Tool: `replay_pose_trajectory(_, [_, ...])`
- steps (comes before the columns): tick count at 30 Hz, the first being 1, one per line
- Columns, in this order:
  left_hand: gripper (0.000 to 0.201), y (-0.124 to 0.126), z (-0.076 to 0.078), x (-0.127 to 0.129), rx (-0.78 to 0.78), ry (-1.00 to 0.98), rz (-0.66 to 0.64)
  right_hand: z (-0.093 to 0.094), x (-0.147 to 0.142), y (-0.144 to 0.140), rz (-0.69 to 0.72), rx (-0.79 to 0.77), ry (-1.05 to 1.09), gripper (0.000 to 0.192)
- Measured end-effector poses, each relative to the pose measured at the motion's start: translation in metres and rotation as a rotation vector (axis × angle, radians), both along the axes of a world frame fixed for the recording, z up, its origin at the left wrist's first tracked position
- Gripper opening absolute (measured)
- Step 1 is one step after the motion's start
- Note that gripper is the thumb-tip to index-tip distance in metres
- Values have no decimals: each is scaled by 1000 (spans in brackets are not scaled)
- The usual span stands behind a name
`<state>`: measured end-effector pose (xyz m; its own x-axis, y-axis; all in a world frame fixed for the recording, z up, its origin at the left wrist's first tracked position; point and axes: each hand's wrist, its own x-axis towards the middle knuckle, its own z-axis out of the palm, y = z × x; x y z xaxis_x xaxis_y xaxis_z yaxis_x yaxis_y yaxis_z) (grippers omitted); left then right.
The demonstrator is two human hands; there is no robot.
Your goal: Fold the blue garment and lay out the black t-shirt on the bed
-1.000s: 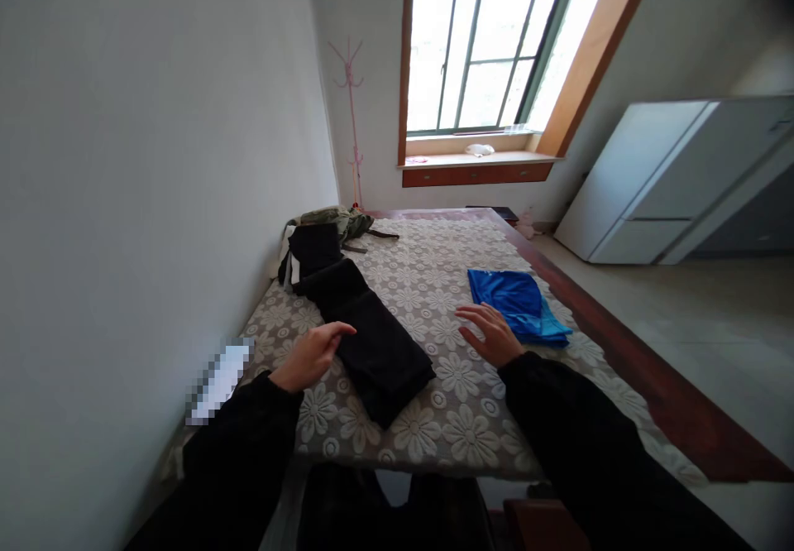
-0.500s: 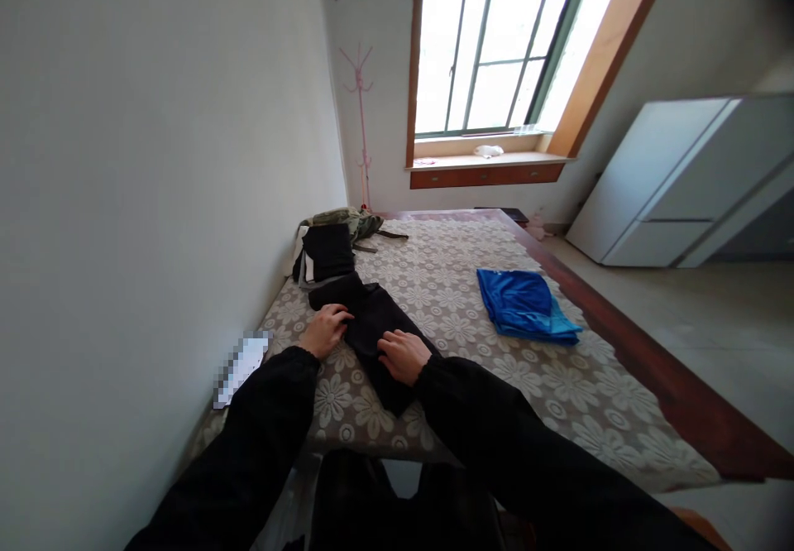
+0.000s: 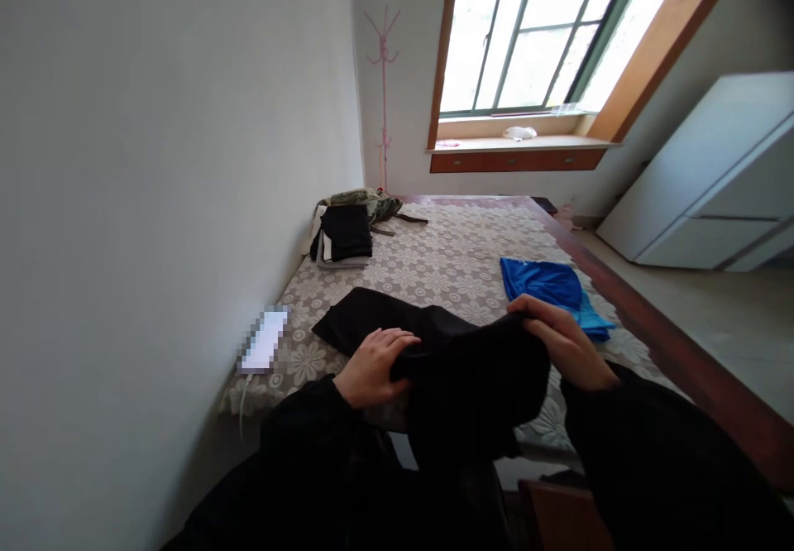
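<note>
A black garment (image 3: pixel 471 361) is stretched between my two hands, partly lying on the patterned tablecloth (image 3: pixel 298 286) and partly raised, its lower part hanging over the near edge. My left hand (image 3: pixel 377 366) is closed on its near side, fingers on top and thumb beneath. On the other side, my right hand (image 3: pixel 562 342) pinches a corner and holds it up, close to the folded blue garment (image 3: pixel 538 280), which it partly hides. The garment's exact kind does not show clearly.
A stack of folded black and grey clothes (image 3: pixel 344 237) lies at the far left, with an olive bag (image 3: pixel 365 199) behind it. A phone (image 3: pixel 265 340) with a white cable rests by the wall. A pink coat rack (image 3: pixel 384 96) stands beyond.
The black garment was lying flat with both hands on it; now it is lifted and turned sideways. My right hand has moved right and up with its corner. The view has shifted slightly.
</note>
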<state>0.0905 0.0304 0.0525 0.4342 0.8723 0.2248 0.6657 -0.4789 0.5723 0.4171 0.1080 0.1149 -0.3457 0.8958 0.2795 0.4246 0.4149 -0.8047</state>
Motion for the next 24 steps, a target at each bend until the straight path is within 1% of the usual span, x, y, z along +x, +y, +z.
replay_pose_trajectory(1, [61, 0, -9, -2, -15, 32, 26, -4, 5, -4, -25, 34, -63, 14])
replay_pose_trajectory(2, [60, 1, -18, -7, -24, 56, 55, -10, 9, -7, -34, 63, -127, 14])
replay_pose_trajectory(4, [54, 4, -32, -20, -28, 69, 95, -26, 18, -10, 17, 79, -255, 20])
replay_pose_trajectory(6, [53, 5, -38, -33, -27, 60, 82, -40, 29, -12, 102, 47, -353, 26])
replay_pose_trajectory(7, [53, 5, -38, -38, -30, 55, 68, -46, 35, -12, 112, 36, -368, 27])
replay_pose_trajectory(9, [50, 7, -36, -45, -40, 36, 52, -50, 47, -11, 33, 47, -329, 31])
replay_pose_trajectory(11, [41, 11, -32, -48, -52, -5, 71, -46, 56, -9, -89, 82, -256, 35])
replay_pose_trajectory(14, [28, 21, -27, -50, -79, -91, 151, -30, 60, -4, -170, 118, -193, 36])
replay_pose_trajectory(16, [28, 29, -24, -53, -96, -130, 199, -19, 59, 2, -217, 144, -144, 37])
replay_pose_trajectory(19, [22, 36, -21, -61, -88, -138, 239, -7, 62, 13, -283, 166, -33, 36])
replay_pose_trajectory(22, [23, 34, -18, -70, -52, -145, 286, 2, 71, 18, -330, 168, 49, 36])
replay_pose_trajectory(24, [24, 29, -18, -73, -32, -162, 307, 7, 75, 15, -340, 162, 68, 36])
